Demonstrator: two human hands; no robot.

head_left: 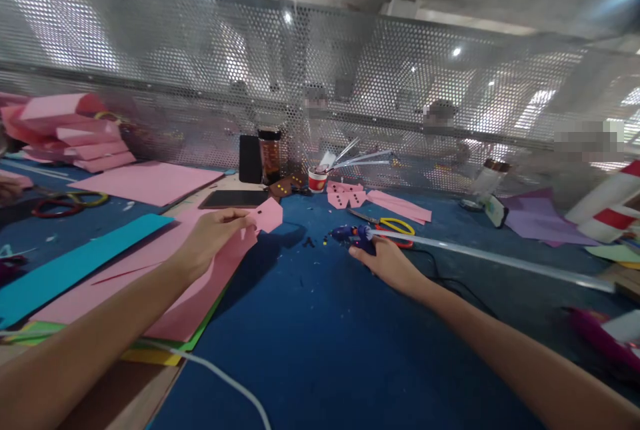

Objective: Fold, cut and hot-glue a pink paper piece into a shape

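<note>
Between the thumb and fingers of my left hand is a pink paper cutout with a black dot on it, held above the pink sheets. My right hand is closed around a dark blue glue gun. A long clear glue stick sticks out of its back end toward the right. Behind the gun lie scissors with yellow and red handles. Small black and yellow bits are scattered on the blue tabletop left of the nozzle.
A red and white cup holds glue sticks, near dotted pink pieces and a dark jar. A phone lies behind my left hand. A teal strip and a white cable are on the left. Perforated metal panel stands behind.
</note>
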